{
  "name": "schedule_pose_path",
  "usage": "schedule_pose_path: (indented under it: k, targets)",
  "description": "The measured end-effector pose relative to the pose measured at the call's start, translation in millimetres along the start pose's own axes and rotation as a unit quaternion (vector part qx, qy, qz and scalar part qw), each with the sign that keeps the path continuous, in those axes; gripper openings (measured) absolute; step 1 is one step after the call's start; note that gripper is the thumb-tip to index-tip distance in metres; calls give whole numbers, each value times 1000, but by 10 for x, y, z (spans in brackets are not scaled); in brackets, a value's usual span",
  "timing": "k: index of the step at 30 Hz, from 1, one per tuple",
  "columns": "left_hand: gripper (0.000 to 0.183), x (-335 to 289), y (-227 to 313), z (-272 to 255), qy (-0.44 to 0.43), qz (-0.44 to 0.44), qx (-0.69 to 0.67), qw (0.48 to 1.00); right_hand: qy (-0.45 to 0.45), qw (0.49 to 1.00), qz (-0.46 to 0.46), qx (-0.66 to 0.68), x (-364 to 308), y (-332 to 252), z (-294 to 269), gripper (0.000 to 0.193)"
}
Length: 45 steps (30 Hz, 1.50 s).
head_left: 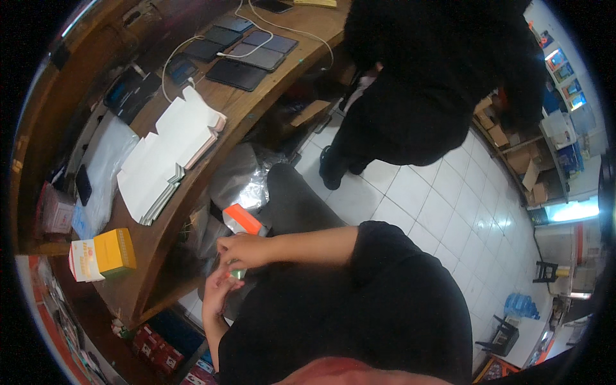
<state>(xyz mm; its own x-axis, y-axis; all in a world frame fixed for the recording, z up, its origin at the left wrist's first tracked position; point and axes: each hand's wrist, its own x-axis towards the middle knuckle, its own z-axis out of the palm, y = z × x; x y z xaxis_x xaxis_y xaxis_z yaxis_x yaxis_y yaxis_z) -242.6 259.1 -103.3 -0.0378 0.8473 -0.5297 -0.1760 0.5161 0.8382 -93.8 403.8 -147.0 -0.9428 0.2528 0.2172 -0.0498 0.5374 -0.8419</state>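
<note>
My two hands meet low in front of me, over my lap, beside the wooden counter. My left hand has its fingers curled in, with a small pale green piece showing at them. My right hand is closed just above, its fingertips pinched together against the left hand's fingers. What the pinch holds is hidden. An orange-and-white box lies right beyond my right hand, by my dark trouser leg. I cannot tell whether the hand touches it.
On the wooden counter lie several phones, a white cable, a stack of flat white cardboard sheets and a yellow-and-white box. Clear plastic bags hang below. A person in black stands on the white tiles ahead.
</note>
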Motion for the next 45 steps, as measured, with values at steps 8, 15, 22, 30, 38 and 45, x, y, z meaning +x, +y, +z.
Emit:
schedule_pose_path:
  k: [8,15,22,30,38,45]
  targets:
    - [19,-16,159,-28,61,124,550,824,9,996,1,-88,332,-13,-306,35]
    - [32,199,779,-183,223,463,477,713,-26,999,23,2,797,-141,-1010,39]
    - [56,411,1224,198,92,398,-231,883,163,907,160,353,843,-841,-1315,28]
    - [50,645,969,110,377,390,-81,836,209,959,103,160,792,-740,-1086,41]
    - [59,580,1032,144,385,360,-72,847,231,967,108,20,731,-763,-960,45]
    - [49,410,1139,169,362,323,-190,853,299,948,61,94,688,-658,-535,36]
